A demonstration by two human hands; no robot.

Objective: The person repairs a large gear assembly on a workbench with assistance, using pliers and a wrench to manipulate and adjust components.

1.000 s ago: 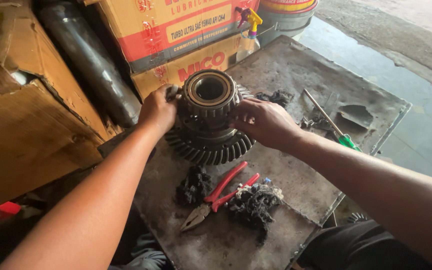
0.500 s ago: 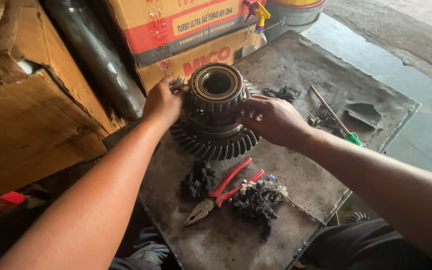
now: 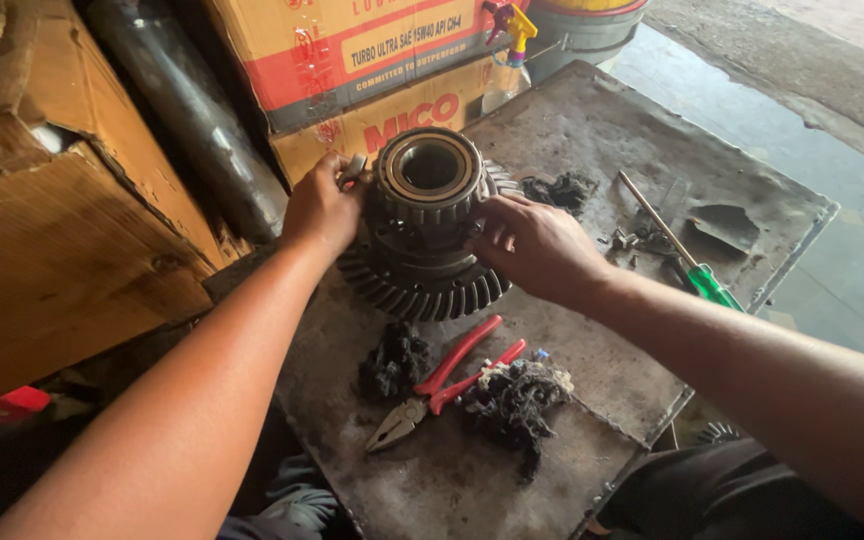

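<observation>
At the left edge: torn brown cardboard boxes (image 3: 62, 240) and a dark cylinder (image 3: 187, 110) leaning behind them.
Left hand: the left hand (image 3: 320, 208) is closed against the left flank of the gear assembly, with a small metal piece showing at its fingertips; what that piece is I cannot tell.
Gear assembly: the differential gear assembly (image 3: 424, 225) stands upright on the metal worktop (image 3: 592, 130), its toothed ring at the bottom and open hub on top.
Right hand: the right hand (image 3: 537, 248) presses its curled fingers on the right flank, bracing rather than fully wrapping.
In front: red-handled pliers (image 3: 442, 383) between two greasy rag clumps (image 3: 517, 400).
Far right: a green-handled screwdriver (image 3: 687, 265) among small parts.
Risk: the greasy, heavy-looking assembly could slip or tip, pinching fingers against the teeth.
Change: the hands keep their grip on both flanks; the view has shifted slightly, the things lie as before.
</observation>
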